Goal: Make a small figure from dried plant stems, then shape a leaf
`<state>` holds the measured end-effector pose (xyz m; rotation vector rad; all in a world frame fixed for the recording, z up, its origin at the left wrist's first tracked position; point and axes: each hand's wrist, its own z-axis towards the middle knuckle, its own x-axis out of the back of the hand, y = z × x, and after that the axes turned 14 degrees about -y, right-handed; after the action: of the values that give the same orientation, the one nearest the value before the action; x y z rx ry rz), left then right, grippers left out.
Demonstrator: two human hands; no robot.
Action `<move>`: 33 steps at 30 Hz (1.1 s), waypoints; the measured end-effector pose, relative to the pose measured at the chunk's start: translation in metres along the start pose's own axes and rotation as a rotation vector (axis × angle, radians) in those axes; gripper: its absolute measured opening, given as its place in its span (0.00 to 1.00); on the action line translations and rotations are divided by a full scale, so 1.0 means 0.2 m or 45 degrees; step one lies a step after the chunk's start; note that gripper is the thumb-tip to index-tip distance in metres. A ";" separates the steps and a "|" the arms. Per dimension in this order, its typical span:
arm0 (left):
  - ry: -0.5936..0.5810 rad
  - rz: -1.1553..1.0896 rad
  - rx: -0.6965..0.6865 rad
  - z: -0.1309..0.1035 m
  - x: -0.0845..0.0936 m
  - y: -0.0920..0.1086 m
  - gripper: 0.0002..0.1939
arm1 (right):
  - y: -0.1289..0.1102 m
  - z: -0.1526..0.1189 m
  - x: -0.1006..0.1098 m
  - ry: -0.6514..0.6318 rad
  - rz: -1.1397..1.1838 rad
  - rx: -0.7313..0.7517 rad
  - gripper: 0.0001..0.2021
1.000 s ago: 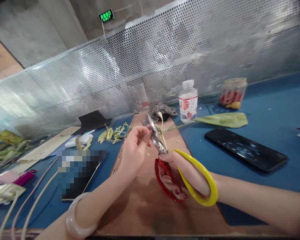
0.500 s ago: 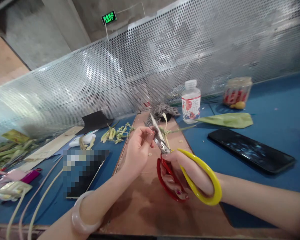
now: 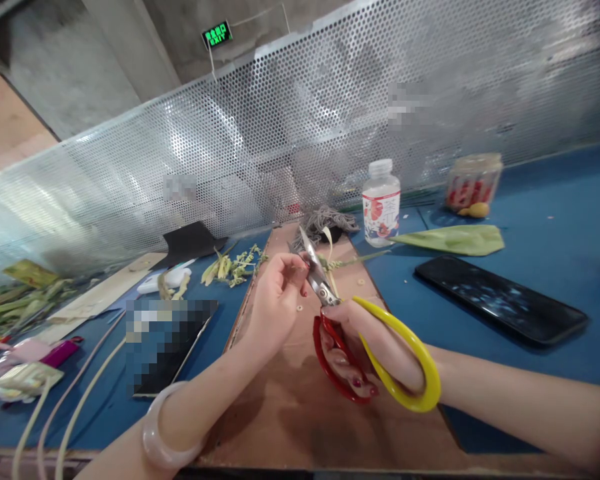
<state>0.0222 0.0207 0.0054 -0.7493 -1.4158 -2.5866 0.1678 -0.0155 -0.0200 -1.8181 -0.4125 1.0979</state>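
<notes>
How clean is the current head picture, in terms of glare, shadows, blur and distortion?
Head view: bright glare patches on the perforated screen; whitish reflections on the black phone; soft shadow on the brown board, below the right hand; the right forearm blurs toward the darkened right edge; blocky pixelation covers part of the dark device at left; the scene leans.
</notes>
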 end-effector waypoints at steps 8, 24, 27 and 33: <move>0.005 0.007 0.009 0.00 0.00 0.01 0.05 | 0.00 0.00 0.00 0.013 0.039 -0.011 0.19; -0.020 -0.002 -0.015 0.00 0.00 0.01 0.04 | 0.00 0.01 0.01 -0.002 0.000 0.005 0.19; -0.023 -0.006 0.000 0.00 0.00 0.01 0.04 | 0.00 0.01 0.01 0.022 -0.030 0.018 0.19; -0.017 -0.027 -0.008 0.01 0.00 0.01 0.04 | 0.02 0.01 0.02 0.023 -0.047 0.045 0.20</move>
<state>0.0237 0.0211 0.0069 -0.7582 -1.4280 -2.6082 0.1676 -0.0130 -0.0265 -1.7814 -0.4120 1.0568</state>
